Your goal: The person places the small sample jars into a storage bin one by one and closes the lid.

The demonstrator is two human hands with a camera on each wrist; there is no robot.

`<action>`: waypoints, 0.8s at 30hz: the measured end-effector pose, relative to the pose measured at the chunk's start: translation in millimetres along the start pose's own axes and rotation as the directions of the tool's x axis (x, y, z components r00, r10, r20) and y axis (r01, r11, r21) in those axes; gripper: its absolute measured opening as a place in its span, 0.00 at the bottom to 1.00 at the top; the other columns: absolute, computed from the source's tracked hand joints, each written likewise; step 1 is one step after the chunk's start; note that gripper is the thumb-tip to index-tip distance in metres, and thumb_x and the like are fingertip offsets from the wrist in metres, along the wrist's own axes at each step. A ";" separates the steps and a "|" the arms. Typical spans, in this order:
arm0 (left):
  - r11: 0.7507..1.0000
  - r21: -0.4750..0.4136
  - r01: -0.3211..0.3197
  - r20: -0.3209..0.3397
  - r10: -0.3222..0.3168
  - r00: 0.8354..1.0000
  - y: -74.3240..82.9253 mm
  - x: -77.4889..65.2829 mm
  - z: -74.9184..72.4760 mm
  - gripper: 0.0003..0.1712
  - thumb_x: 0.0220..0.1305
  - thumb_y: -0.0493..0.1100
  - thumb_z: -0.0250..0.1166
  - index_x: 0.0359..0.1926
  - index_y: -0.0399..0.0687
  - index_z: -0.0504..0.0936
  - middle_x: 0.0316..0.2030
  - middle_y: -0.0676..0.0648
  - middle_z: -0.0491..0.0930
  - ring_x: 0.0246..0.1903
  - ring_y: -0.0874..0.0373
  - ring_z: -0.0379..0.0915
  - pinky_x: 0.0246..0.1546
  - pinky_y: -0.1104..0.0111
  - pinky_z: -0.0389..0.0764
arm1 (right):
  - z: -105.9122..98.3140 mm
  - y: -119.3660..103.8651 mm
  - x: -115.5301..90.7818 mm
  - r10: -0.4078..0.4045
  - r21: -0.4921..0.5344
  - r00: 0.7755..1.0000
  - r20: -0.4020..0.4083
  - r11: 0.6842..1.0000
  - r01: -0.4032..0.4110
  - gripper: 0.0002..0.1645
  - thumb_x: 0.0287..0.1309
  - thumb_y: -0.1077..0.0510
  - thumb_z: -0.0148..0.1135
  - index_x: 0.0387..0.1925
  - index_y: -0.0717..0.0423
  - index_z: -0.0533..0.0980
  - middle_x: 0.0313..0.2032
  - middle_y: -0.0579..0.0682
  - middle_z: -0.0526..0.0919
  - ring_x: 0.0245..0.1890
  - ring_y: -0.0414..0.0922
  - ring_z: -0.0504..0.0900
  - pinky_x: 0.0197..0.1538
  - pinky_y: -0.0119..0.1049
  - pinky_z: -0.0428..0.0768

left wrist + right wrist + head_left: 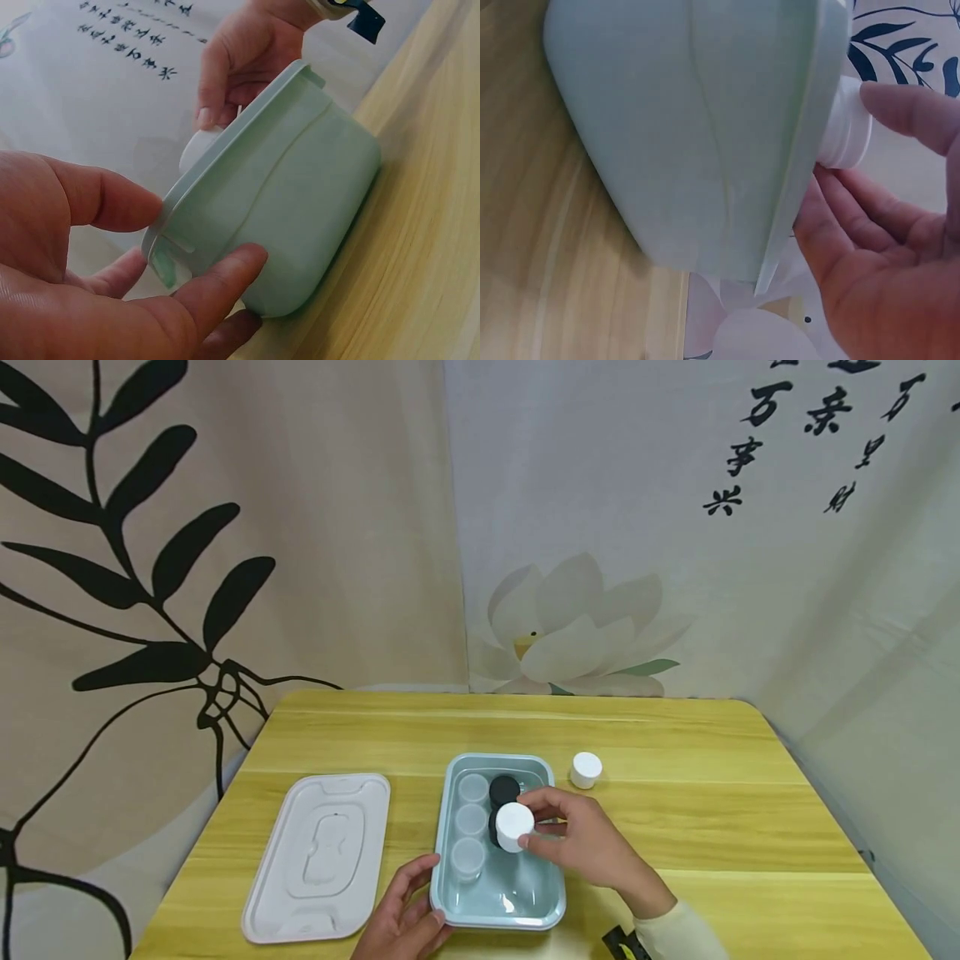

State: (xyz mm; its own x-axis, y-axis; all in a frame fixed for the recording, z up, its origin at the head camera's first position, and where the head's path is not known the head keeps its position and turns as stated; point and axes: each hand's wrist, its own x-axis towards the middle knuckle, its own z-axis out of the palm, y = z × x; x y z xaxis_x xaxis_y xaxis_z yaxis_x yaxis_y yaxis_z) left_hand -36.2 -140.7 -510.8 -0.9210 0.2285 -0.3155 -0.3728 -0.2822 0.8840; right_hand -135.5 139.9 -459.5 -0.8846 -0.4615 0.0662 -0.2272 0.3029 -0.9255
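Observation:
A pale blue-green plastic box point(517, 902) stands on the table. My left hand point(408, 910) grips its near left corner, with fingers on the rim and the outer wall point(292, 202). Above the inside of the box, my right hand point(573, 835) pinches a small white jar point(514, 827) between thumb and fingers. Its white side shows past the rim in the right wrist view, where the right hand point(885, 232) holds it. Three translucent-topped jars point(472, 820) line the left side of the box. Beside them sit two black-topped jars point(504, 789), one partly hidden by the white jar.
Another white jar point(586, 770) stands on the wooden table point(675, 743), right of the box's far corner. A white rectangular lid point(318, 860) lies flat to the left of the box. Behind the table hangs a printed curtain point(360, 527).

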 end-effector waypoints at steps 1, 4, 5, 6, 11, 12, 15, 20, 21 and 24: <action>1.000 0.002 -0.001 0.001 0.001 1.000 0.0 0.0 0.0 0.44 0.68 0.33 0.65 0.80 0.43 0.56 0.79 0.33 0.51 0.68 0.51 0.72 0.58 0.59 0.84 | 0.9 -0.1 0.2 -0.011 -0.016 1.000 0.007 1.000 0.011 0.23 0.60 0.59 0.77 0.56 0.56 0.82 0.51 0.52 0.87 0.51 0.47 0.86 0.56 0.40 0.87; 1.000 0.002 -0.005 0.006 0.005 1.000 0.2 0.2 -0.1 0.44 0.68 0.33 0.65 0.81 0.43 0.56 0.79 0.33 0.51 0.68 0.51 0.72 0.58 0.59 0.84 | 3.3 -1.1 1.0 -0.043 -0.067 0.998 0.036 0.997 0.045 0.24 0.60 0.58 0.77 0.57 0.58 0.82 0.52 0.53 0.87 0.50 0.46 0.87 0.57 0.45 0.87; 1.000 0.002 -0.005 0.008 0.005 1.000 0.3 0.3 -0.3 0.44 0.68 0.33 0.65 0.81 0.44 0.56 0.79 0.33 0.50 0.68 0.51 0.72 0.58 0.59 0.84 | 4.0 -1.8 1.2 -0.048 -0.087 0.998 0.045 0.995 0.052 0.24 0.61 0.57 0.77 0.56 0.58 0.82 0.52 0.53 0.87 0.50 0.46 0.87 0.57 0.46 0.87; 1.000 0.000 -0.005 0.011 0.005 1.000 0.4 0.3 -0.4 0.44 0.68 0.34 0.65 0.81 0.44 0.55 0.79 0.33 0.50 0.68 0.51 0.72 0.58 0.59 0.84 | 4.7 -2.3 1.5 -0.050 -0.106 0.997 0.054 0.993 0.055 0.23 0.61 0.57 0.77 0.56 0.57 0.82 0.52 0.52 0.87 0.50 0.45 0.87 0.57 0.46 0.87; 1.000 -0.004 -0.002 0.017 0.002 1.000 0.6 0.6 -1.5 0.45 0.68 0.34 0.65 0.81 0.44 0.56 0.79 0.33 0.49 0.68 0.52 0.72 0.58 0.58 0.84 | 7.6 -4.6 3.5 -0.053 -0.172 0.995 0.086 0.983 0.067 0.21 0.59 0.57 0.79 0.53 0.55 0.83 0.48 0.48 0.87 0.47 0.42 0.88 0.56 0.47 0.88; 1.000 -0.004 -0.002 0.019 0.002 1.000 0.5 0.7 -1.7 0.45 0.68 0.34 0.66 0.81 0.44 0.55 0.79 0.33 0.49 0.68 0.52 0.72 0.59 0.58 0.84 | 8.1 -4.7 4.0 -0.052 -0.180 0.994 0.095 0.981 0.068 0.21 0.58 0.57 0.79 0.53 0.54 0.83 0.48 0.47 0.87 0.47 0.42 0.88 0.55 0.47 0.88; 1.000 -0.008 -0.004 0.028 0.004 1.000 -0.1 1.1 -2.1 0.45 0.68 0.34 0.65 0.81 0.43 0.55 0.79 0.32 0.49 0.68 0.52 0.72 0.59 0.59 0.84 | 10.3 -6.6 5.1 -0.051 -0.212 0.991 0.126 0.974 0.077 0.20 0.58 0.58 0.79 0.51 0.54 0.84 0.46 0.45 0.88 0.45 0.39 0.88 0.54 0.44 0.88; 0.999 -0.039 -0.027 0.047 0.029 0.998 -3.4 2.5 -2.5 0.44 0.68 0.31 0.63 0.80 0.41 0.54 0.79 0.31 0.48 0.67 0.52 0.72 0.59 0.59 0.83 | 13.3 -9.3 6.6 -0.035 -0.271 0.987 0.159 0.960 0.077 0.19 0.56 0.58 0.80 0.49 0.53 0.84 0.44 0.43 0.88 0.43 0.36 0.87 0.50 0.37 0.88; 0.999 -0.044 -0.032 0.050 0.034 0.998 -4.0 2.6 -2.7 0.44 0.68 0.31 0.63 0.80 0.40 0.54 0.78 0.31 0.48 0.67 0.52 0.72 0.59 0.59 0.83 | 13.8 -9.7 6.9 -0.029 -0.281 0.986 0.163 0.957 0.074 0.19 0.56 0.58 0.80 0.49 0.53 0.84 0.44 0.43 0.88 0.43 0.36 0.87 0.50 0.37 0.88; 0.998 -0.046 -0.033 0.050 0.035 0.998 -4.2 2.9 -3.2 0.44 0.69 0.31 0.63 0.80 0.41 0.54 0.78 0.32 0.48 0.67 0.52 0.72 0.59 0.60 0.83 | 15.2 -10.1 8.4 -0.029 -0.311 0.984 0.175 0.947 0.083 0.19 0.56 0.58 0.80 0.49 0.53 0.84 0.44 0.43 0.88 0.43 0.35 0.87 0.50 0.37 0.88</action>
State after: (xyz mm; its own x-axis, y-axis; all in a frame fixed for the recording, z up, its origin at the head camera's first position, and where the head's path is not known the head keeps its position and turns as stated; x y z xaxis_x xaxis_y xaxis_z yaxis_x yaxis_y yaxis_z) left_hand -37.7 -141.8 -516.5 -0.9267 0.2646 -0.2670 -0.3475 -0.3319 0.8770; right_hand -134.4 120.3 -455.3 -0.7927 -0.6090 0.0267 -0.4156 0.5078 -0.7546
